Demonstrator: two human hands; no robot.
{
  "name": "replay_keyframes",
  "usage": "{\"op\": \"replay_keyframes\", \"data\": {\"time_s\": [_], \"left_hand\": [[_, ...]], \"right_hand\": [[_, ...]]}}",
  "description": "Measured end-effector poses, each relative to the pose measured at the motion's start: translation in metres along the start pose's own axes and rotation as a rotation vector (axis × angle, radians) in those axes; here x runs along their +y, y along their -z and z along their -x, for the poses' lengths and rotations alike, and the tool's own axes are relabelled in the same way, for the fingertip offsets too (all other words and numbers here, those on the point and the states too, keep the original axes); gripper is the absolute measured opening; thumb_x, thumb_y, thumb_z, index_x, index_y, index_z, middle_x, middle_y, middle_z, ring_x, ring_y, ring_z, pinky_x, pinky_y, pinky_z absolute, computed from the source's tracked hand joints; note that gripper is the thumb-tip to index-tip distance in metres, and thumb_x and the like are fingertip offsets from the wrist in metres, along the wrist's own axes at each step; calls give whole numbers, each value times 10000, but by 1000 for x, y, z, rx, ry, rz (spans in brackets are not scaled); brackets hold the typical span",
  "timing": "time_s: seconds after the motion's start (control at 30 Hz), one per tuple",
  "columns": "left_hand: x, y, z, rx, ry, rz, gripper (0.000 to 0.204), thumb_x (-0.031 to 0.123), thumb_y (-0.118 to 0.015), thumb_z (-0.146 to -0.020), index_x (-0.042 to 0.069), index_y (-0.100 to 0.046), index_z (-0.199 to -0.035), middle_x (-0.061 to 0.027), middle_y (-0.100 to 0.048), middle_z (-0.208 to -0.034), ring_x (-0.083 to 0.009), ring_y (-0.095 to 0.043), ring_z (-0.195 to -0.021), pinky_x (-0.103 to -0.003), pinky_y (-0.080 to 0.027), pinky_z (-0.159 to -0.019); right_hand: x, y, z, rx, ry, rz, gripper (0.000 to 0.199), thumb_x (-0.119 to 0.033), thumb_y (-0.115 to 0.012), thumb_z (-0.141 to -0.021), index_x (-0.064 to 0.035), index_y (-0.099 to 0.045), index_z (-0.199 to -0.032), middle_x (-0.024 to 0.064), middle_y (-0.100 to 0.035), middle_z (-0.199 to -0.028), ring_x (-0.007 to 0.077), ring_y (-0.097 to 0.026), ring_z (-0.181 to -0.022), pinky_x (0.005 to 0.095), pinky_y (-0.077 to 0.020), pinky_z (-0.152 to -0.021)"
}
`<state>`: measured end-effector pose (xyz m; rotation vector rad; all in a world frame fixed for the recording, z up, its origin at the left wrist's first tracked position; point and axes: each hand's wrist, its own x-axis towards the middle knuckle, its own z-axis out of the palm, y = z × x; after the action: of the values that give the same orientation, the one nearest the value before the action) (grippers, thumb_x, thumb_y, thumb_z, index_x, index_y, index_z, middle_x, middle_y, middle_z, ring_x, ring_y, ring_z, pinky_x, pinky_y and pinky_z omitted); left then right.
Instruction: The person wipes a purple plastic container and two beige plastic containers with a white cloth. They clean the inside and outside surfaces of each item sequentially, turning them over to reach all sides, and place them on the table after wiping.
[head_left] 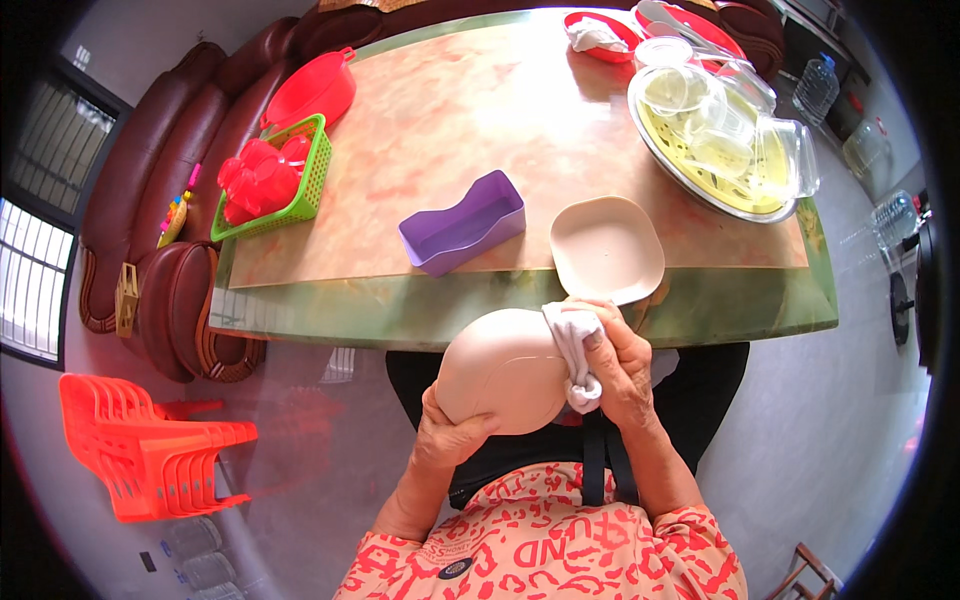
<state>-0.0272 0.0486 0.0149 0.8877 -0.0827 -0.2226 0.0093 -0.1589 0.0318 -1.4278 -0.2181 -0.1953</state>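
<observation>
The left hand (448, 432) has its grip closed on the lower edge of a beige bowl (503, 368), held bottom-up over the lap. The right hand (618, 372) clutches a white cloth (575, 350) pressed against the bowl's rim. Just beyond, a second beige bowl (607, 248) sits on the desk (450, 120), a purple container (463, 222) to its left.

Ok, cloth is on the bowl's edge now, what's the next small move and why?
Probably slide the white cloth further along the rim of the beige bowl. The right hand pinches it over only one edge, while the left hand steadies the bowl from below, so most of the rim looks unwiped.
</observation>
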Motion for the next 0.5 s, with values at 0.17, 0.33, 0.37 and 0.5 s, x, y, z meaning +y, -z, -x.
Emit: {"op": "replay_keyframes", "data": {"time_s": [0.17,0.33,0.37,0.5], "left_hand": [[-7,3,-3,-65,44,113,642,-152,-634,-756,-4,-463,-1356,-150,-555,-1312,-260,-519,-1246,-437,-403,-1069],[-3,-8,-8,-1,50,93,698,-71,-668,-743,8,-413,-1388,-158,-536,-1315,-283,-532,-1225,-453,-430,-1050],[-3,-9,-9,30,48,90,715,-41,-680,-736,14,-405,-1393,-158,-532,-1312,-290,-537,-1217,-459,-443,-1040],[-5,-8,-11,42,46,120,676,-9,-630,-771,3,-379,-1399,-162,-515,-1321,-295,-529,-1225,-467,-441,-1040]], "right_hand": [[-18,-11,-22,-137,384,441,315,-67,-607,-854,-6,-617,-1162,163,-588,-1143,319,-559,-1034,410,-415,-947],[-17,-23,-30,-124,478,568,366,-67,-625,-823,-6,-604,-1183,177,-589,-1171,350,-553,-1055,442,-423,-943],[-14,-20,-28,-118,436,535,366,-66,-620,-832,-1,-601,-1191,183,-585,-1191,356,-550,-1072,443,-420,-951],[-4,-12,-11,-64,376,524,331,-69,-530,-911,44,-579,-1219,223,-575,-1248,378,-546,-1149,436,-397,-995]]}}
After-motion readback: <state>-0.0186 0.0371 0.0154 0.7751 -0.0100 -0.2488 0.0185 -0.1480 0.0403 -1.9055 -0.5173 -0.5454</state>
